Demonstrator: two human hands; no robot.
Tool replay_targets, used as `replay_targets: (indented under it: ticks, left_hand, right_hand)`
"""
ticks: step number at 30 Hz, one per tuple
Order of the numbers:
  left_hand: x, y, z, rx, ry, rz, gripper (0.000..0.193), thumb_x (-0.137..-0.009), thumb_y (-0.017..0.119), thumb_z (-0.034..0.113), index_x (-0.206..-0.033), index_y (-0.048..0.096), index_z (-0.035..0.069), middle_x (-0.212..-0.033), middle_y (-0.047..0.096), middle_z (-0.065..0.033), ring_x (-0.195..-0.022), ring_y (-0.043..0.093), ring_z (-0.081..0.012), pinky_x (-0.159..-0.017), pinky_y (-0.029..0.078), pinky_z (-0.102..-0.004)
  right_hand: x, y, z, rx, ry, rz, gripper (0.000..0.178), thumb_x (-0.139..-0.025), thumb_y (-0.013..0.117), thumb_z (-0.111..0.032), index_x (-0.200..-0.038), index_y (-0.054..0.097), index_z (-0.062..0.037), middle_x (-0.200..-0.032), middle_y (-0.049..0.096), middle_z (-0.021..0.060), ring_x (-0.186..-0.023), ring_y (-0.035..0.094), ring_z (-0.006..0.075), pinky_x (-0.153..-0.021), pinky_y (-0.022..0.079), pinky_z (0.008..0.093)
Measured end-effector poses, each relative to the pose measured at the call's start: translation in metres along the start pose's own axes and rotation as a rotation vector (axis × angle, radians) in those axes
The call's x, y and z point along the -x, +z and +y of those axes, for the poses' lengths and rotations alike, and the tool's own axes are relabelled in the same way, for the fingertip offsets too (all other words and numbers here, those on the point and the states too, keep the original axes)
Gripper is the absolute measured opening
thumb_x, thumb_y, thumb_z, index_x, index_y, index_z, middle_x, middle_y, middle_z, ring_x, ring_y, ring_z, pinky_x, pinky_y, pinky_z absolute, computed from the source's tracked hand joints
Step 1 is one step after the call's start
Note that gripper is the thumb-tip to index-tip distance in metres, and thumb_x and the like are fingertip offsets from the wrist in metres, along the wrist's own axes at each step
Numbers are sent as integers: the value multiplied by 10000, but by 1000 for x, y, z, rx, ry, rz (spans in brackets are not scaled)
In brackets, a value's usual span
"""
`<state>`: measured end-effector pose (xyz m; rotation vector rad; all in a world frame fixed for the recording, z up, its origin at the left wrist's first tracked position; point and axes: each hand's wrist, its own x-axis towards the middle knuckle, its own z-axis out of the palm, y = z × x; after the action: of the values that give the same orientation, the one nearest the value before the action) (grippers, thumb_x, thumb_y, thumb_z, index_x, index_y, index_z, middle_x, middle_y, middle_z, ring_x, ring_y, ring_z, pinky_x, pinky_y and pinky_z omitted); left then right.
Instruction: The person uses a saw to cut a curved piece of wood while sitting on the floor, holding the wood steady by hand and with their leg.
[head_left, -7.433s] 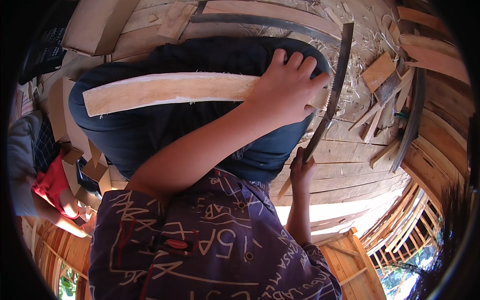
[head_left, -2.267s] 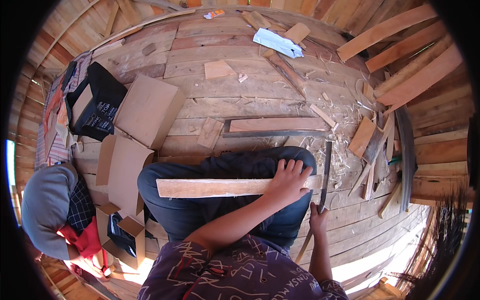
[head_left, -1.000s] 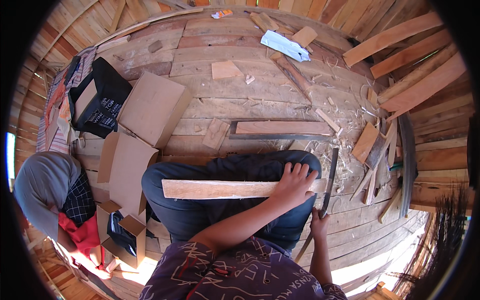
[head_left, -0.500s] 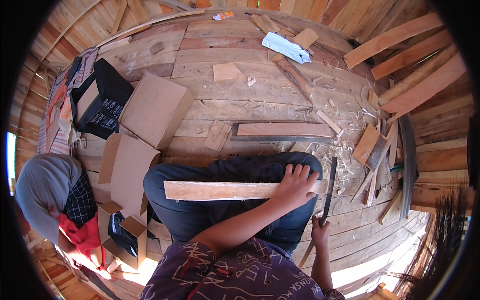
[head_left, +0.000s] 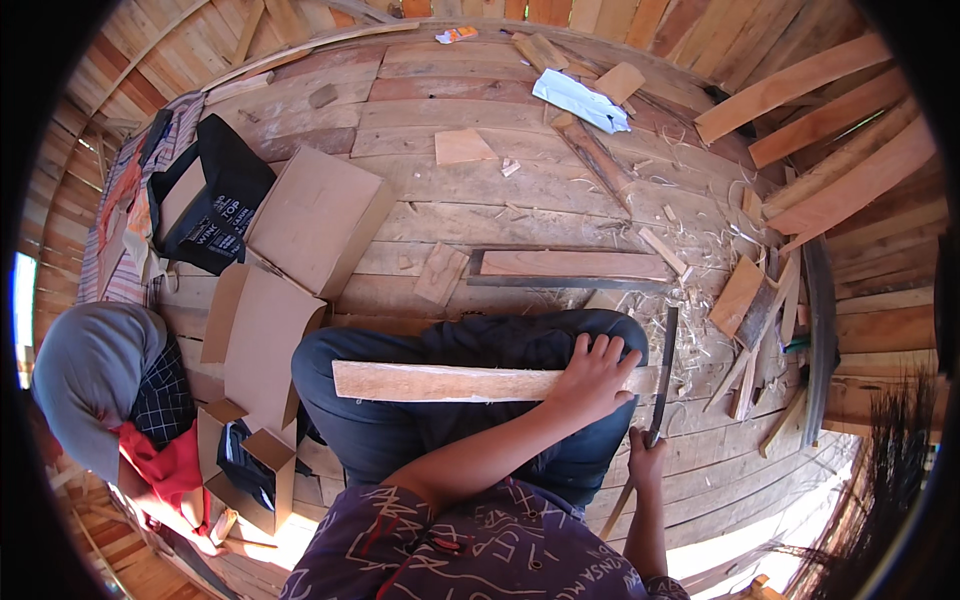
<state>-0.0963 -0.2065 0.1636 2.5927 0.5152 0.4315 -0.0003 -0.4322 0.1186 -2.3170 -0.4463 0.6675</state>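
A pale wooden strip lies across my lap, over both dark-trousered thighs. My left hand is wrapped over it near its right end, fingers curled over the far edge. Beside my right knee, my right hand grips a long-handled knife. Its dark, narrow blade points away from me and crosses by the strip's right end; whether it touches the wood I cannot tell. The thin handle runs back under my right forearm.
Wood shavings and offcuts litter the floor at right. Ahead lies a reddish board with a dark edge. Cardboard boxes and a black bag stand at left. Another person sits close at left. Planks lean at far right.
The knife blade has shifted slightly away from me beside the strip's end. My left hand keeps its hold on the strip. The whole view has tilted a little.
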Motion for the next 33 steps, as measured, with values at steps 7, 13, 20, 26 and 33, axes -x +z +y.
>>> replay_targets:
  ticks: [7, 13, 20, 26, 33]
  left_hand:
    - [-4, 1, 2, 16, -7, 4, 588, -734, 773, 435, -1187, 564, 122, -1002, 524, -83, -984, 506, -265, -874, 361, -445]
    - [-4, 5, 2, 19, -25, 6, 578, -720, 785, 435, -1159, 558, 137, -985, 521, -72, -983, 512, -259, -884, 356, -443]
    - [-6, 5, 5, 6, -14, -5, 558, -726, 783, 428, -1149, 555, 145, -979, 512, -62, -970, 510, -254, -895, 355, -450]
    - [-6, 2, 3, -30, -24, -19, 552, -729, 783, 433, -1144, 552, 151, -971, 514, -65, -956, 513, -258, -882, 359, -442]
    - [-7, 3, 7, -35, -31, -6, 554, -723, 789, 435, -1134, 552, 151, -978, 520, -68, -968, 522, -263, -887, 364, -449]
  right_hand:
    - [21, 1, 18, 0, 88, 36, 420, -892, 704, -203, -572, 484, -41, -526, 440, 0, -504, 377, 108, -477, 314, 369]
    - [-15, -3, -42, 42, 48, 6, 451, -901, 687, -253, -574, 489, -14, -496, 430, 55, -484, 389, 131, -482, 333, 387]
    - [32, 2, 14, 53, 83, 27, 451, -903, 678, -244, -569, 480, -13, -484, 416, 47, -485, 378, 123, -479, 319, 382]
    - [25, 8, -11, -7, 140, 57, 401, -881, 706, -227, -598, 546, 8, -517, 487, 58, -510, 440, 144, -508, 381, 380]
    - [-18, 3, -8, -7, 27, 4, 399, -892, 690, -191, -585, 527, 6, -505, 467, 39, -489, 403, 121, -480, 344, 376]
